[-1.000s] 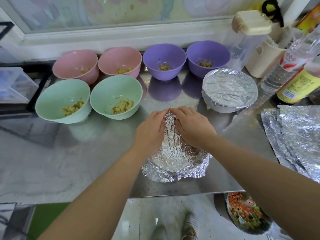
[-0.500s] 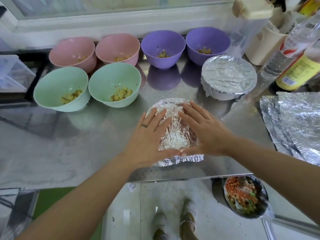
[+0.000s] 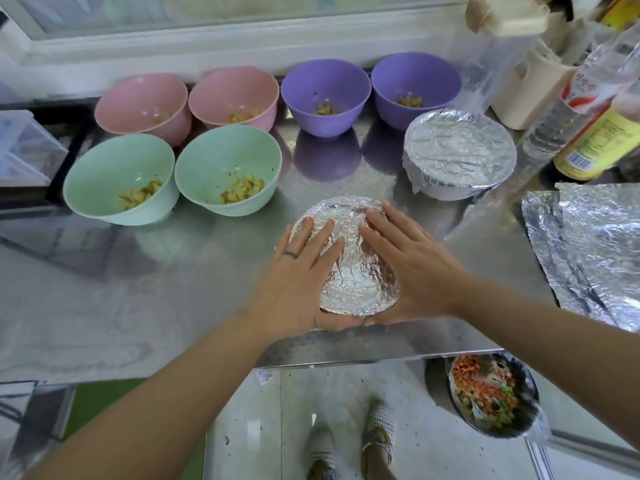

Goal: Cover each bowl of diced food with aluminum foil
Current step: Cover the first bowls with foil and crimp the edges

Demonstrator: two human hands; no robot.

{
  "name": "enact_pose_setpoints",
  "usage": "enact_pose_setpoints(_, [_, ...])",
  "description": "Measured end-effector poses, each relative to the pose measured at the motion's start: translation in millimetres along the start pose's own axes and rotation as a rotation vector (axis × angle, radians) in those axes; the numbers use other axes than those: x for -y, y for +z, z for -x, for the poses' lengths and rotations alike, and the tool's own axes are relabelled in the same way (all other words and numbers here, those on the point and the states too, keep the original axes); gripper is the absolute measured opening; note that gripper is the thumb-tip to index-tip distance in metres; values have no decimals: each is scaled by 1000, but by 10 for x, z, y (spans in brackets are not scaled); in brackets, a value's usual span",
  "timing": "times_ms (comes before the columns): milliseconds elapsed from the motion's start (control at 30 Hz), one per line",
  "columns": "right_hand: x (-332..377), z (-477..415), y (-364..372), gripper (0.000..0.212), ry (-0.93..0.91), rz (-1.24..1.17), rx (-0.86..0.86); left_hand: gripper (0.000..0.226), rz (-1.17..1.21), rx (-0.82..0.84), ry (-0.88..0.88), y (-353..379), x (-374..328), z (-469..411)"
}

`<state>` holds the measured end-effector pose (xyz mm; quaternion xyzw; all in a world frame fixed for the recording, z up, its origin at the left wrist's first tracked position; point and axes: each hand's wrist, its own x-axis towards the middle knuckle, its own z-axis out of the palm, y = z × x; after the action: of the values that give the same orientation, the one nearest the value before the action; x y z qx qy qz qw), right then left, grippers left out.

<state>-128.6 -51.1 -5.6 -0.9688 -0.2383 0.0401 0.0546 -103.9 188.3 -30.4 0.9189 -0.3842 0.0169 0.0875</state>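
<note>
Both hands lie flat with fingers straight and spread. The left hand presses the left side of the foil-covered bowl and the right hand presses its right side, thumbs nearly meeting at the near rim. The bowl sits on the desk, close to its front edge. Bare desk surface lies to the left of the hands. Behind stand the green bowls, pink bowls and purple bowls, all uncovered. A second covered bowl sits back right, near the loose foil sheets.

Crinkled silver foil; pink bowls, purple bowls, mint-green bowls; seemingly yellow bottle label.
</note>
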Motion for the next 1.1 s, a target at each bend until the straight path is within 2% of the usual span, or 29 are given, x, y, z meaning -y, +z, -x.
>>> enact_pose_setpoints(167, [18, -2, 4, 129, 4, 44, -6, 112, -40, -41, 13, 28, -13, -6])
enact_pose_setpoints(333, [62, 83, -83, 130, -14, 88, -29, 119, -90, -16, 3, -83, -20, 47])
enact_pose_setpoints(400, [126, 187, -95, 113, -70, 19, -138, 107, -29, -122, 35, -106, -14, 130])
enact_pose_setpoints(533, [271, 300, -13, 47, -253, -71, -381, 45, 84, -400, 170, -101, 14, 319])
enact_pose_setpoints(633, [365, 329, 2, 22, -248, -58, -449, 21, 96, -491, 146, -92, -24, 465])
enact_pose_setpoints(733, [410, 362, 60, 16, -187, -60, -469, 23, 152, -519, 64, -13, -124, 581])
enact_pose_setpoints(900, [475, 358, 161, 13, -131, -116, -478, 27, 292, -475, -98, 209, -361, 711])
enact_pose_setpoints(1100, [550, 292, 205, 15, -109, -217, -453, 32, 331, -630, -291, 483, -635, 607])
